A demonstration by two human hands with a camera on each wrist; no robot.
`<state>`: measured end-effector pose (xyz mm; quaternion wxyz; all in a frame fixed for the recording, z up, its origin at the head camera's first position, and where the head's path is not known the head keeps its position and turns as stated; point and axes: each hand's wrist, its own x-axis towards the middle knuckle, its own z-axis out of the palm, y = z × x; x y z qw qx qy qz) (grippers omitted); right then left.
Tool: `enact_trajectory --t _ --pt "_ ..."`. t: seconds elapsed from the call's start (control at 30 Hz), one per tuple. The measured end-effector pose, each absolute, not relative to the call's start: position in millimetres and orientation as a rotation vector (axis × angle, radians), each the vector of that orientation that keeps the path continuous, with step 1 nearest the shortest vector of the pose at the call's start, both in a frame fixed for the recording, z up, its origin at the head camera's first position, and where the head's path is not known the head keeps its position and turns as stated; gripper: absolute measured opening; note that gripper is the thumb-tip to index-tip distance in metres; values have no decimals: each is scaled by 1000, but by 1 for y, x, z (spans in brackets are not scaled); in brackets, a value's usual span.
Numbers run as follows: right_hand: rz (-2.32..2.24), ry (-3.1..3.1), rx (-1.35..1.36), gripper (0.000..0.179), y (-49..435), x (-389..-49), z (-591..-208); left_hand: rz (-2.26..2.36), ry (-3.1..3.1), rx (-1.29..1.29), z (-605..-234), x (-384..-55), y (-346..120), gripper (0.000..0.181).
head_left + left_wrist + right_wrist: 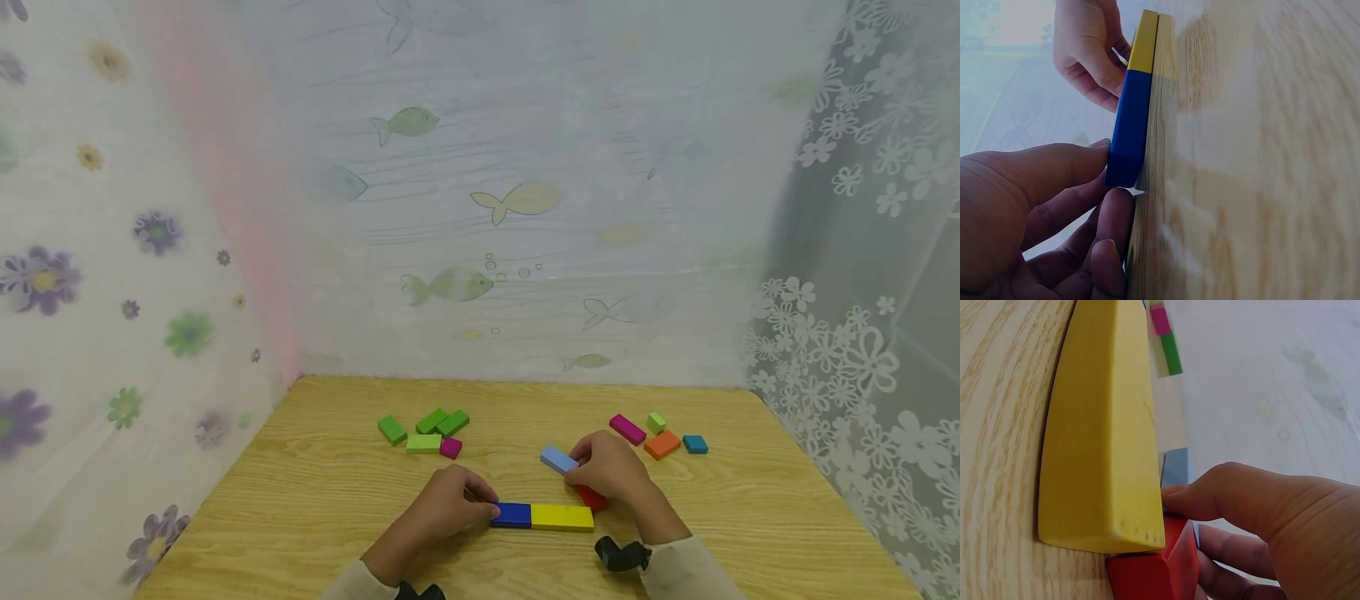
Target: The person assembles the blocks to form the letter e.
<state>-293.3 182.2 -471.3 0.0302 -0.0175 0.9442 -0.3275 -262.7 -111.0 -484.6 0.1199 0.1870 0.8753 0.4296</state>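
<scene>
A dark blue block (512,515) and a longer yellow block (562,517) lie end to end in a row on the wooden table. My left hand (452,502) holds the blue block's left end, its thumb (1079,167) against the side in the left wrist view. Behind the yellow block, my right hand (611,472) pinches the right end of a light blue block (557,459) between thumb and fingers. A red block (591,497) lies slanted under that hand, close by the yellow block's right end; the hand partly covers it.
At the back left of the table (315,475) are several green blocks (392,430), a lime block (423,444) and a magenta cube (451,448). Toward the back right lie a magenta block (627,429), a small lime block (656,422), an orange block (662,445) and a teal block (695,444).
</scene>
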Motion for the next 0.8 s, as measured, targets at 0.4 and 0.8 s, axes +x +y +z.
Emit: enact_trajectory --t 0.4,0.8 --pt "-1001 2919 -58 28 182 -295 -473 1260 2552 535 -487 -264 -112 3" --pt "-1049 2884 -55 31 184 -295 -470 1253 2569 543 -487 -263 -111 4"
